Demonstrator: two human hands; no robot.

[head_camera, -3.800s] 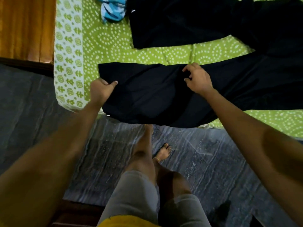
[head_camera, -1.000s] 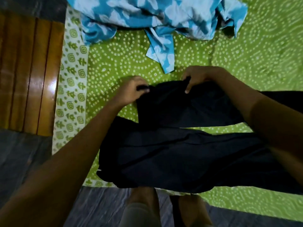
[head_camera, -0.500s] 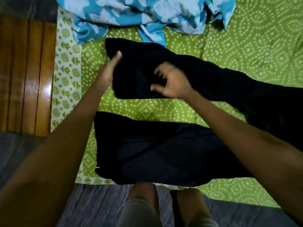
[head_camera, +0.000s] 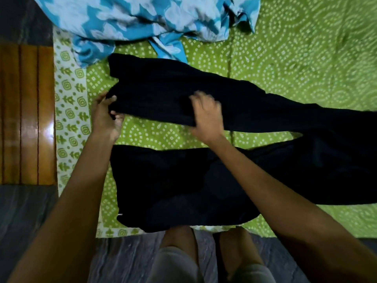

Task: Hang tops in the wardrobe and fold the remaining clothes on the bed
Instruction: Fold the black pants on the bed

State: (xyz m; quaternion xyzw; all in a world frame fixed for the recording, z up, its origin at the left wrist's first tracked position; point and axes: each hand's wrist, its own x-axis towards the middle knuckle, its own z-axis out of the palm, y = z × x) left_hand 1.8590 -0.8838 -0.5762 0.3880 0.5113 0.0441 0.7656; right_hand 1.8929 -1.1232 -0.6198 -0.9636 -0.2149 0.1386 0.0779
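Black garment (head_camera: pixel 204 103) spread across the green patterned bedsheet (head_camera: pixel 306 58) on the bed, in two dark stretches: far stretch running from upper left down toward the right edge, near stretch (head_camera: pixel 173 184) lying at the bed's front edge, a strip of green sheet showing between them at the left, both seeming to merge into one dark mass at the right. Cannot tell whether one piece or two.

Left hand (head_camera: pixel 106 117) at the left end of the far stretch, thumb over the top of the cloth and fingers curled under its edge, pinching it. Right hand (head_camera: pixel 206 117) blurred, laid on the same stretch nearer the middle, fingers spread over the top and thumb below the lower edge; appeared to grip the cloth there, though the blur left the hold uncertain.

Blue-and-white patterned cloth (head_camera: pixel 132 19) heaped at the far side of the bed, one tail reaching down to just beside the far stretch's upper edge. White border of the sheet with green motifs (head_camera: pixel 69 111) along the left. Glossy wooden bed frame (head_camera: pixel 26 115) left of that. Grey streaked floor (head_camera: pixel 130 260) below, with bare legs and grey shorts (head_camera: pixel 173 266) close to the bed's front edge.
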